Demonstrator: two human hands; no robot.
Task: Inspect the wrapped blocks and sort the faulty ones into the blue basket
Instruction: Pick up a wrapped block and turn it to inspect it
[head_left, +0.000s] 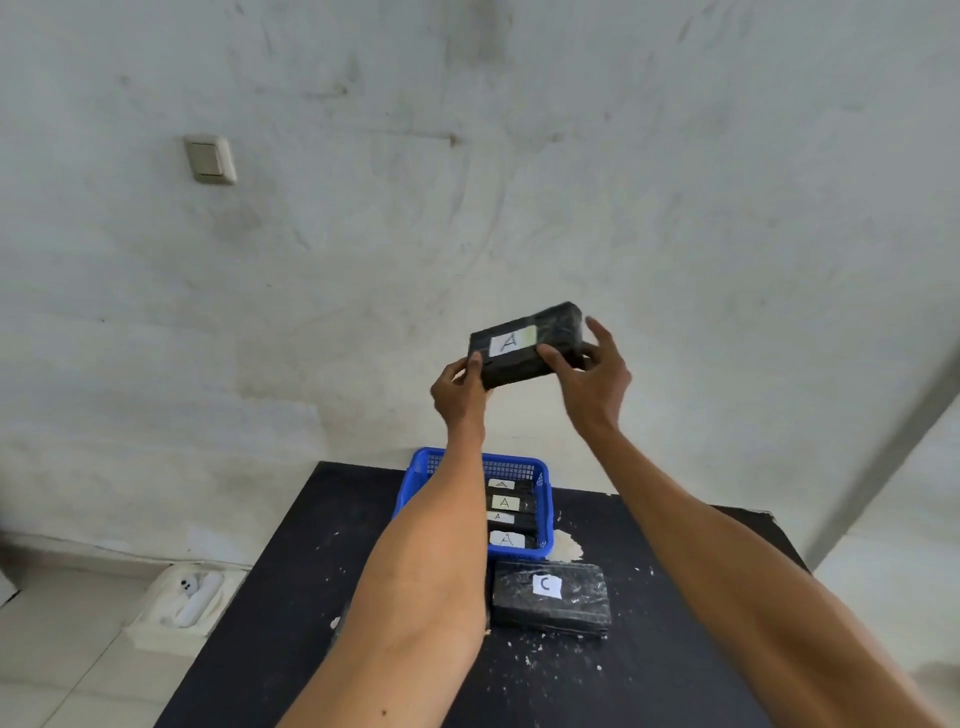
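Note:
I hold a black wrapped block (524, 345) with a white label "A" up in front of the wall, well above the table. My left hand (460, 387) grips its left end. My right hand (592, 374) grips its right end, thumb on the front face and fingers behind. Below, the blue basket (415, 475) stands at the far side of the black table (291, 597) and holds several black blocks labelled "A" (506, 503). A black wrapped block labelled "C" (550, 597) lies flat on the table just in front of the basket.
White crumbs (530, 654) are scattered on the table around the "C" block. A white tray (179, 605) sits on the tiled floor left of the table. A light switch (210, 158) is on the wall at upper left.

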